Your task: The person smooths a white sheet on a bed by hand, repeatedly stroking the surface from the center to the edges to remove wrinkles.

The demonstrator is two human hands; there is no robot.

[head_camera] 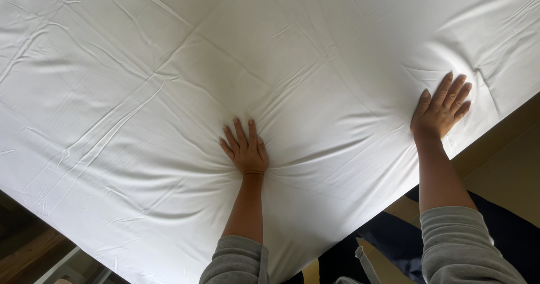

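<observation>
A white bed sheet [169, 92] covers a mattress and fills most of the view, with many creases and fold lines. My left hand [245, 149] lies flat on the sheet near the middle, fingers together, pressing a dent into it. My right hand [441, 109] rests flat on the sheet close to the right edge, fingers slightly apart. Both hands hold nothing. Grey sleeves are pushed up on both forearms.
The mattress edge runs diagonally from lower left to right. A tan floor [506, 171] shows beyond the right edge. Dark blue cloth [388, 239] lies below, between my arms. Dark wood and a pale frame [39, 256] sit at the lower left.
</observation>
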